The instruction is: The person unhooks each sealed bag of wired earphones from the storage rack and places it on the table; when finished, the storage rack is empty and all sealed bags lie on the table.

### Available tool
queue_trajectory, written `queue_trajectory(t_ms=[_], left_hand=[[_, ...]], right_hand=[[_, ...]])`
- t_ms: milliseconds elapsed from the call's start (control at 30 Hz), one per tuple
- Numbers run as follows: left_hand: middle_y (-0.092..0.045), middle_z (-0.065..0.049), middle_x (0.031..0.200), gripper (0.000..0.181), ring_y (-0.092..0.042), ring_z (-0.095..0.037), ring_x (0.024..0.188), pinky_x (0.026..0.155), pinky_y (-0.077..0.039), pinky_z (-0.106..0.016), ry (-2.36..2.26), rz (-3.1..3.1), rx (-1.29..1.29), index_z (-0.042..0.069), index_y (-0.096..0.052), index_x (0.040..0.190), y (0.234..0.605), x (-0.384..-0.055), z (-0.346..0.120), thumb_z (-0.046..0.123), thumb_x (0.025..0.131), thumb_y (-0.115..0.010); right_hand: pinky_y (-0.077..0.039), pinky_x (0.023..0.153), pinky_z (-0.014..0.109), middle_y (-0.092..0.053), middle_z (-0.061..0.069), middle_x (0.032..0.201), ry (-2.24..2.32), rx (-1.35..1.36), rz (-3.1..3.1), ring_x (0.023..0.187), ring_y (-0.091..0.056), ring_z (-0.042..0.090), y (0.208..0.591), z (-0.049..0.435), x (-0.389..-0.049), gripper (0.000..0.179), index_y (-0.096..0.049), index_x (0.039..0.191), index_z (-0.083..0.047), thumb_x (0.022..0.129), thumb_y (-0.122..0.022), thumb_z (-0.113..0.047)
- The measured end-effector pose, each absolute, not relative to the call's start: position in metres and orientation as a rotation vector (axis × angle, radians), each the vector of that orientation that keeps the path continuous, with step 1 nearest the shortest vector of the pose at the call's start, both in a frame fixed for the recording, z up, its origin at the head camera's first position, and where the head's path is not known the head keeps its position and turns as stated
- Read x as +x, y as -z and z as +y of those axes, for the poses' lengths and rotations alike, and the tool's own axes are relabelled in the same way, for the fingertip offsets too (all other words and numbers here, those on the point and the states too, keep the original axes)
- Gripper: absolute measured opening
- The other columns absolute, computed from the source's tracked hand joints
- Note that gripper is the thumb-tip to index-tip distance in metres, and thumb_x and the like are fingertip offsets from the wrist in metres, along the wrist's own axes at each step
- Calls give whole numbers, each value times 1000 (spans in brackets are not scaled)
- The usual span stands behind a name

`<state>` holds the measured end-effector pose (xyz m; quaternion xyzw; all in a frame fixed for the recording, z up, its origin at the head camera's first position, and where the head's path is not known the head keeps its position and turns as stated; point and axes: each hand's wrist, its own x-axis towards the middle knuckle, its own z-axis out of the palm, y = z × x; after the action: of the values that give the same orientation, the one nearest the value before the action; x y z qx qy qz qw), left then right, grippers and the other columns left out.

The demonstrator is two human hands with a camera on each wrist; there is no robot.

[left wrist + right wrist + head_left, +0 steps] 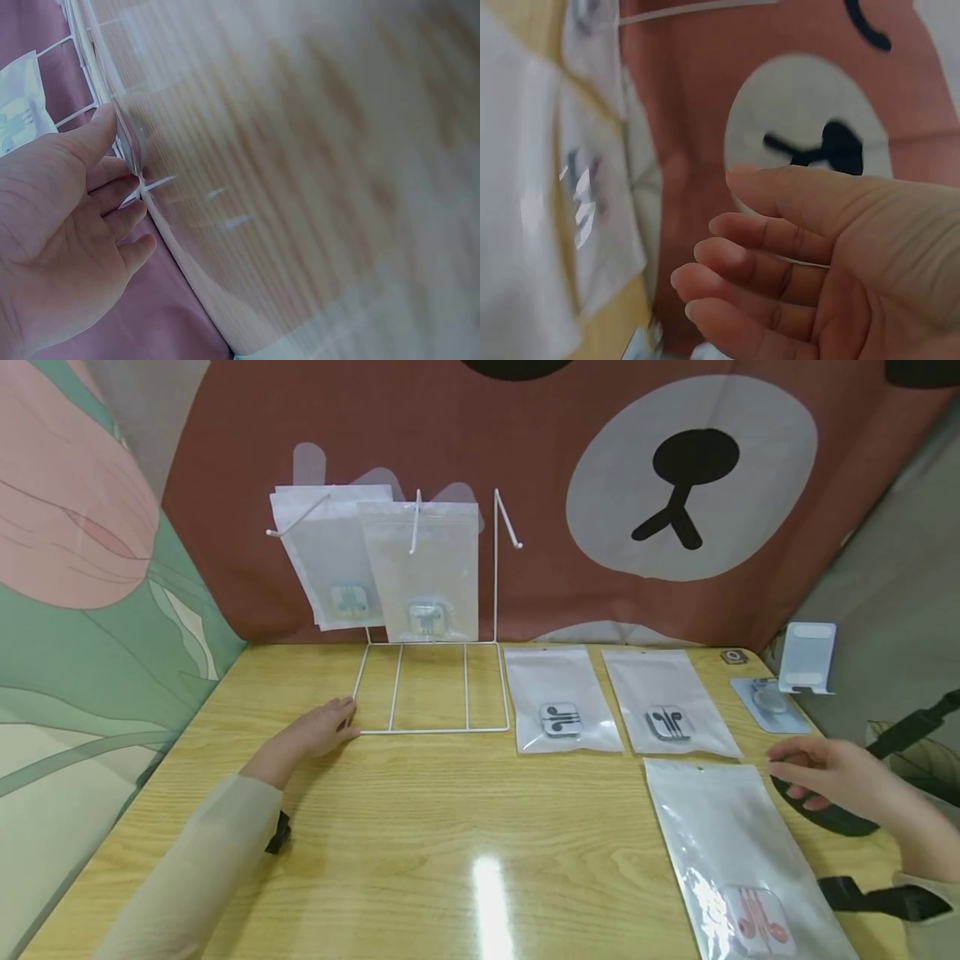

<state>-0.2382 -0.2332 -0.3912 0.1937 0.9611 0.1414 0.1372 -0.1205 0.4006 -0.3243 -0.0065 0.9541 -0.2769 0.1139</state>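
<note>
My left hand [318, 731] grips the front left corner of a white wire display rack [435, 732], thumb and fingers at the wire. Resealable bags with teal-and-white earphones, a rear bag [330, 552] and a front bag [431, 568], hang on the rack's left and middle hooks; the right hook [508, 518] is bare. My right hand [840, 777] hovers above the table's right side, fingers loosely bent, holding nothing. Near it lie a bag with pink earphones [720, 835] and a bag with black earphones [667, 685]. Another black earphone bag [558, 685] lies beside the rack.
At the right edge stand a pale phone stand [807, 652] with a light-blue base and a dark round object [832, 814] partly under my right hand. A small dark square item [733, 656] lies at the back. A bear-print cloth [525, 585] hangs behind the table.
</note>
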Motion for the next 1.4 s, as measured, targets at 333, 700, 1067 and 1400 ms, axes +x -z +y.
queue_trajectory(t_ms=[333, 700, 1067, 1400], left_hand=[[-22, -33, 141, 56, -18, -48, 129, 105, -17, -56, -394, 2806, 594, -14, -26, 138, 392, -238, -236, 19, 98, -47], [-19, -31, 143, 57, -15, -47, 131, 106, -15, -56, -415, 2801, 566, -12, -23, 140, 391, -239, -238, 21, 98, -46], [-20, -31, 143, 58, -16, -47, 130, 106, -15, -55, -411, 2805, 585, -12, -24, 139, 391, -241, -236, 21, 98, -47], [-21, -31, 143, 57, -18, -48, 130, 105, -16, -56, -406, 2813, 603, -13, -25, 138, 395, -240, -236, 20, 97, -48]], right_hand=[[-54, 56, 29, -61, 9, 86, 807, -349, 2928, 69, -59, 21, 271, 311, -171, 38, -56, 112, 4, 90, -61, -27], [-55, 56, 35, -61, 11, 81, 1111, -560, 2866, 68, -60, 23, 261, 221, -236, 28, -60, 111, 1, 91, -61, -18], [-53, 56, 28, -61, 10, 93, 1423, -437, 2780, 70, -61, 18, 260, 146, -304, 39, -54, 121, -7, 89, -63, -27], [-55, 67, 34, -50, 13, 118, 1614, -371, 2707, 93, -56, 24, 275, 96, -339, 65, -32, 141, -10, 87, -64, -29]])
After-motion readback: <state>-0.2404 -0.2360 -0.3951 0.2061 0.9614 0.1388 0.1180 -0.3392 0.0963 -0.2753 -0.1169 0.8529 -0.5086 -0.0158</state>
